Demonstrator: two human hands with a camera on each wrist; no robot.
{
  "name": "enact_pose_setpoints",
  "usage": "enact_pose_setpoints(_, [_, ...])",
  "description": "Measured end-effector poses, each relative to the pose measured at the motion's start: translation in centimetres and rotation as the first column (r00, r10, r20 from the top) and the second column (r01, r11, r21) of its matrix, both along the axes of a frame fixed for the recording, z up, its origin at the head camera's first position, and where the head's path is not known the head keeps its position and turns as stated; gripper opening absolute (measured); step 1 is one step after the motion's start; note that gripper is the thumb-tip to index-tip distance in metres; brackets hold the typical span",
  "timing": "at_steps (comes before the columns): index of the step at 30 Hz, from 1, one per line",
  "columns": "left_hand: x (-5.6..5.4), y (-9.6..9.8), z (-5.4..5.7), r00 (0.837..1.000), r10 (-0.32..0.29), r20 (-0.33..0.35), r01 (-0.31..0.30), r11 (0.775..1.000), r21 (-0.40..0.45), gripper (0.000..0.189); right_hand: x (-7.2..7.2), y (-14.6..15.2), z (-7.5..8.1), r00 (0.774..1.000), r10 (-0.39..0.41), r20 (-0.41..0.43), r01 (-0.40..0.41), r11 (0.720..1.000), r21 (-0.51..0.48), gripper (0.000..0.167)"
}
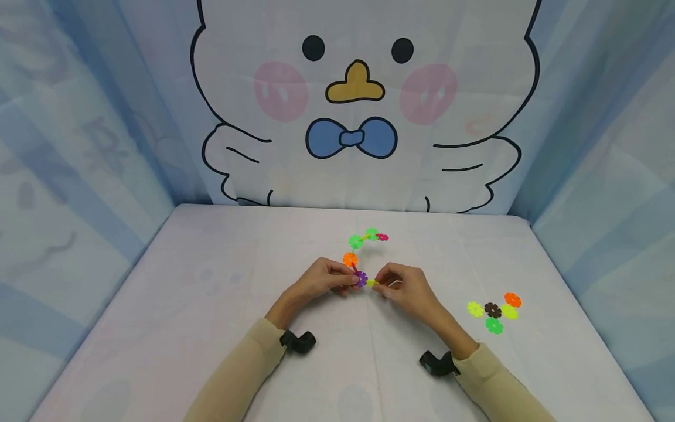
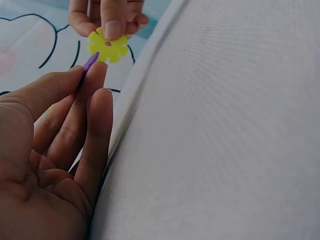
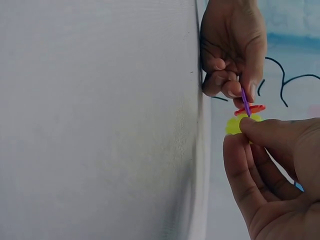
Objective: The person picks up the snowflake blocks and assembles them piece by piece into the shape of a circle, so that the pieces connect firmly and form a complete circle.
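A curved chain of notched plastic discs stretches away over the table from both hands. Its far part has a pink disc (image 1: 383, 237) and green discs (image 1: 355, 241); nearer comes an orange disc (image 1: 350, 259). My left hand (image 1: 328, 278) pinches the purple disc (image 1: 362, 279) at the near end between thumb and fingers. Opposite it, my right hand (image 1: 407, 289) pinches a yellow disc (image 2: 114, 51) by its edge. The yellow disc meets the purple disc edge to edge, at an angle; how deep the slots engage cannot be told. A red disc (image 3: 250, 109) shows behind the purple one.
To the right on the white table (image 1: 211, 363) lie loose discs: a brown disc (image 1: 493, 310), a green disc (image 1: 494, 326), an orange disc (image 1: 512, 300) and two yellow discs (image 1: 475, 309). A cloth backdrop with a cartoon figure (image 1: 353, 176) hangs behind; curtains flank the table.
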State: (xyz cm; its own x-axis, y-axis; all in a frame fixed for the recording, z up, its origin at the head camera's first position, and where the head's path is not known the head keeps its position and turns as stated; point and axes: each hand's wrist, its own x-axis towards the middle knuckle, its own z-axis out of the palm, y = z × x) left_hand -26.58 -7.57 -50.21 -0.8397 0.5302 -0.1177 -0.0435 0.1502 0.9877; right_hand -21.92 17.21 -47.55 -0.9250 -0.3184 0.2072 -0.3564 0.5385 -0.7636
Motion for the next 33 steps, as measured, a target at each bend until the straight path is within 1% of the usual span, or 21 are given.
enact_pose_setpoints(5, [0.03,0.00,0.08,1.000,-0.001,0.011,0.001,1.000,0.003,0.022,0.20,-0.27,0.12,0.999,-0.025,-0.044,0.026,0.999,0.030,0.010])
enact_pose_setpoints(11, [0.10,-0.09,0.27,1.000,-0.002,0.009,0.002,1.000,0.009,0.022,0.37,-0.46,0.17,0.999,-0.021,-0.033,0.021,1.000,0.007,0.008])
enact_pose_setpoints(18, [0.02,-0.04,0.10,1.000,0.001,0.013,-0.001,1.000,0.015,0.022,0.38,-0.37,0.04,0.998,-0.038,-0.049,0.039,0.999,0.021,0.007])
enact_pose_setpoints(25, [0.11,0.16,0.14,1.000,0.011,0.028,-0.011,1.000,0.021,0.021,0.37,-0.42,-0.21,0.996,-0.034,-0.080,0.033,0.999,-0.013,0.006])
enact_pose_setpoints(33, [0.22,0.24,0.20,0.999,0.028,0.027,-0.028,1.000,0.013,0.022,0.57,-0.68,-0.21,0.996,-0.049,-0.080,0.046,0.998,-0.049,0.007])
